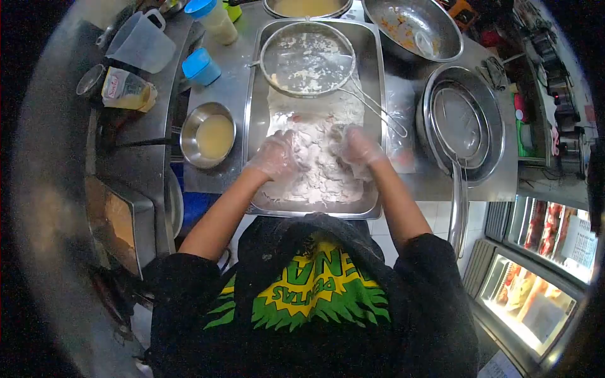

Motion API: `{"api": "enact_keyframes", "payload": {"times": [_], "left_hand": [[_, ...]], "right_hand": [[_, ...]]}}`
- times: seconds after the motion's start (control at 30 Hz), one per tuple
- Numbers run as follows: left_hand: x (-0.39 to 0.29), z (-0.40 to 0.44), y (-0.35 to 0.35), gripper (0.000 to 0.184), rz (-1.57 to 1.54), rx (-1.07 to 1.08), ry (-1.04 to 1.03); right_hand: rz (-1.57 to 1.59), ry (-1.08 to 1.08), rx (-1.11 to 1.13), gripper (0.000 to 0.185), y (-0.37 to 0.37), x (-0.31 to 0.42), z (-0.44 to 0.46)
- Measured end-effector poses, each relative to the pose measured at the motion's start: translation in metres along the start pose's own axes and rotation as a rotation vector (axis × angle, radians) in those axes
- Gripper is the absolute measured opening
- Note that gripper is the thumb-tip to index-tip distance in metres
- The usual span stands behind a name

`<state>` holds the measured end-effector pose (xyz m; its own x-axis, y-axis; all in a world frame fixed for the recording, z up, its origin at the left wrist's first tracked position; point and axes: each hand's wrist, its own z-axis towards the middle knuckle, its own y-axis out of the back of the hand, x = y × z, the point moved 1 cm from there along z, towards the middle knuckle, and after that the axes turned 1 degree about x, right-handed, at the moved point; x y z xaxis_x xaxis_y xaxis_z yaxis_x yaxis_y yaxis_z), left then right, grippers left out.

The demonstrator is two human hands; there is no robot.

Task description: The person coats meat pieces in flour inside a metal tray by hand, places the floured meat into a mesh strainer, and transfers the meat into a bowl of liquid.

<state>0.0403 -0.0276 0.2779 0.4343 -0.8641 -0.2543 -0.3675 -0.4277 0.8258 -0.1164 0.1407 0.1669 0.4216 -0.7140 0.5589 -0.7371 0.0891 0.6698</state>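
A deep steel tray (251,75) holds white flour (353,116) and several lumpy flour-coated pieces (315,173); what is under the coating does not show. Both my hands wear clear plastic gloves dusted with flour. My left hand (280,156) is down in the tray's left side, its fingers curled in against the coated pieces. Opposite it, my right hand (360,151) is closed at the right side of the pieces, and its fingertips are partly hidden. A round wire sieve (307,57) with white clumps in it rests across the tray's far end, its handle over the right rim.
To the left stand a steel bowl of pale liquid (214,135), a blue-lidded container (201,67) and a plastic jug (142,44). At right, a strainer (459,116) sits in a steel bowl, its handle overhanging the table. A stained wok (413,28) is behind.
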Motion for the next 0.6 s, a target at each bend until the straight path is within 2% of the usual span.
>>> {"api": "enact_keyframes", "payload": {"times": [0.03, 0.07, 0.1, 0.17, 0.23, 0.27, 0.3, 0.37, 0.4, 0.43, 0.5, 0.57, 0.6], "left_hand": [[0.009, 0.002, -0.014, 0.078, 0.005, -0.003, -0.098], [0.017, 0.003, -0.021, 0.083, 0.01, -0.005, -0.197], [0.022, 0.005, -0.02, 0.083, 0.015, -0.001, -0.2], [0.029, 0.013, -0.018, 0.091, -0.346, 0.218, -0.188], [0.032, 0.021, -0.028, 0.094, -0.264, 0.215, -0.119], [0.033, 0.024, -0.035, 0.098, -0.184, 0.208, -0.053], [0.027, 0.019, -0.041, 0.098, -0.188, 0.204, -0.051], [0.019, 0.023, -0.073, 0.102, 0.087, 0.07, -0.119], [0.022, 0.037, -0.097, 0.105, 0.183, -0.001, -0.153], [0.026, 0.049, -0.104, 0.105, 0.183, -0.006, -0.158], [0.025, 0.055, -0.105, 0.099, 0.082, 0.154, -0.123], [0.021, 0.049, -0.097, 0.095, 0.032, 0.218, -0.096], [0.023, 0.044, -0.095, 0.085, -0.083, 0.134, -0.124]], "right_hand": [[0.006, 0.0, -0.002, 0.048, -0.007, 0.002, 0.0], [-0.25, 0.175, -0.054, 0.057, -0.017, 0.001, 0.002], [-0.323, 0.227, -0.054, 0.067, -0.028, -0.002, 0.006], [-0.471, 0.332, -0.065, 0.088, -0.052, -0.009, 0.015], [-0.389, 0.129, 0.328, 0.084, -0.057, 0.013, 0.009], [-0.396, 0.174, 0.188, 0.075, -0.078, 0.005, 0.011], [-0.401, 0.177, 0.188, 0.075, -0.073, 0.013, 0.006], [-0.386, 0.077, 0.236, 0.061, -0.051, 0.036, -0.005], [-0.39, 0.077, 0.232, 0.061, -0.065, 0.019, 0.003], [-0.185, 0.219, 0.149, 0.048, -0.093, -0.014, 0.019], [0.015, 0.352, 0.067, 0.039, -0.094, -0.023, 0.015], [-0.237, 0.325, 0.062, 0.033, -0.055, 0.014, -0.015], [-0.242, 0.328, 0.063, 0.033, -0.058, 0.008, -0.01]]}}
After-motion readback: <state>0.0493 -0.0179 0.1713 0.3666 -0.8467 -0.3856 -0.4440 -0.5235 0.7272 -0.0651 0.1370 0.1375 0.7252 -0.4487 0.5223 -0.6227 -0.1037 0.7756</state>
